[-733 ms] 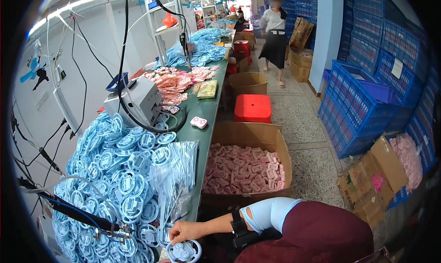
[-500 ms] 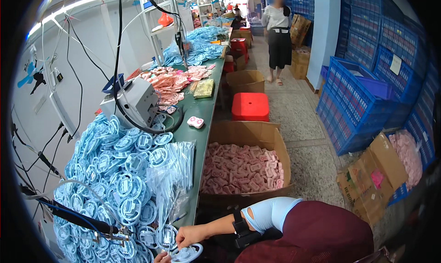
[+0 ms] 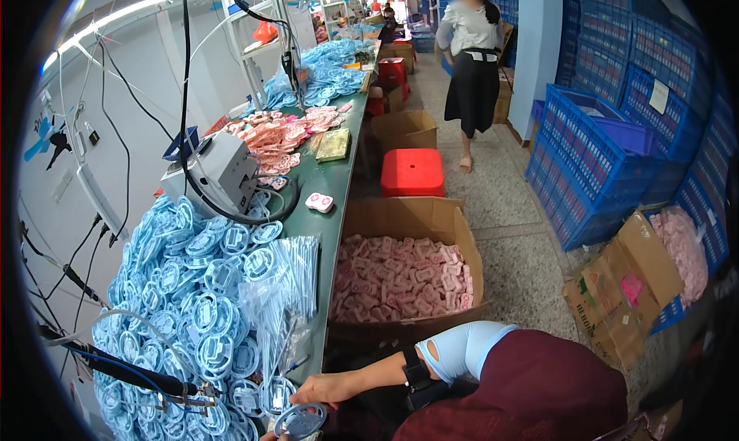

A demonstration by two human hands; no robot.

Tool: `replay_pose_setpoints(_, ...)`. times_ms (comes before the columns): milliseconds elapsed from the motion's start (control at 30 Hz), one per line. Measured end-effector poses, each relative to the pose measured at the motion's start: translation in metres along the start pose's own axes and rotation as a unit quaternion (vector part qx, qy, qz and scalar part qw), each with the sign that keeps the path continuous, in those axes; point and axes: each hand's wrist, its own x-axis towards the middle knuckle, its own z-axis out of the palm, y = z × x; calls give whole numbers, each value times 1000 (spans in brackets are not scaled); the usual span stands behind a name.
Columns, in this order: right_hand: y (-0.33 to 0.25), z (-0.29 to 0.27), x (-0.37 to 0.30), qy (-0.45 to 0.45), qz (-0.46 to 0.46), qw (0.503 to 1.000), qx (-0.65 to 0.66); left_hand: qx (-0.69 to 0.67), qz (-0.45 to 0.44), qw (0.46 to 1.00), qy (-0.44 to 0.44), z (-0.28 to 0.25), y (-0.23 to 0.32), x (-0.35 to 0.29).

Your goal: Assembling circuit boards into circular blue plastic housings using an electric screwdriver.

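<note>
My right hand (image 3: 317, 390) is closed on the upper edge of a round, light-blue plastic part (image 3: 300, 421), holding it tilted at the table's near edge. Only the fingertips of my left hand (image 3: 271, 436) show at the bottom of the picture, pinched at the part's lower left rim. Beside them spreads a large heap of similar blue plastic parts (image 3: 208, 318). A bundle of thin clear-blue sticks (image 3: 296, 275) in plastic wrap lies along the heap's right side. A slim pen-like tool (image 3: 296, 363) rests near my right hand.
A cardboard box (image 3: 476, 264) of pink plastic pieces stands right of the green table (image 3: 332, 224), with a red stool (image 3: 413, 172) behind it. A grey machine (image 3: 219, 172) sits on the table. Blue crates (image 3: 593, 172) line the right. A person (image 3: 471, 64) is in the aisle.
The blue part has turned in my hands, from lying nearly flat to showing its face. My right hand has shifted slightly. The person in the aisle has come nearer.
</note>
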Motion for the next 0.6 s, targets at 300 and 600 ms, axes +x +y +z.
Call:
replay_pose_setpoints(300,-3,10,2,-53,-141,966,-209,-1,-1,1000,24,2,8,-8)
replay_pose_setpoints(600,-10,5,-1,-30,-187,953,-237,53,8,999,0,1,18,-9)
